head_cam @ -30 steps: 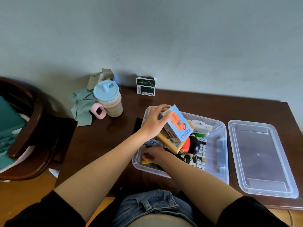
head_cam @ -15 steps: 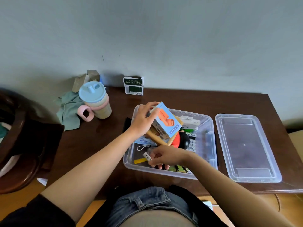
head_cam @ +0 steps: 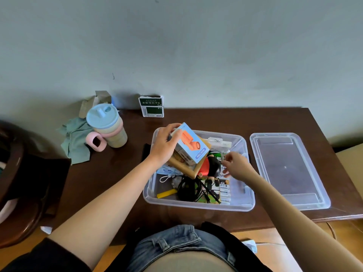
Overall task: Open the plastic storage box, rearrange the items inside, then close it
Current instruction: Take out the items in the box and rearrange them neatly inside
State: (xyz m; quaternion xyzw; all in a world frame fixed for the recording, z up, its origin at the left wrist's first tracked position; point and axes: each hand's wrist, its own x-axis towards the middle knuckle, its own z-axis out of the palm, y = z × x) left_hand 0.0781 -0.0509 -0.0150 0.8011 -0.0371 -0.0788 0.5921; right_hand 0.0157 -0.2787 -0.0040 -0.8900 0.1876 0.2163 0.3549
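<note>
The clear plastic storage box (head_cam: 196, 207) stands open on the dark wooden table, full of small items. Its lid (head_cam: 284, 169) lies flat to the right of it. My left hand (head_cam: 163, 148) grips a blue and orange mini fan box (head_cam: 193, 146), tilted over the box's far left corner, above a wooden frame (head_cam: 188, 171). My right hand (head_cam: 239, 165) hovers over the right half of the box beside a red and black doll figure (head_cam: 211, 167), fingers apart, nothing seen in them. A yellow bar (head_cam: 167, 193) and black cable (head_cam: 188, 189) lie at the front.
A pastel cup with a blue lid (head_cam: 107, 126) and a green cloth (head_cam: 75, 138) sit at the table's left. A green and white packet (head_cam: 151, 107) stands against the wall. A dark wooden chair (head_cam: 11, 173) is at the far left.
My right hand has moved from the box's front left to its right side. My left hand keeps hold of the mini fan box. The view shifted rightward.
</note>
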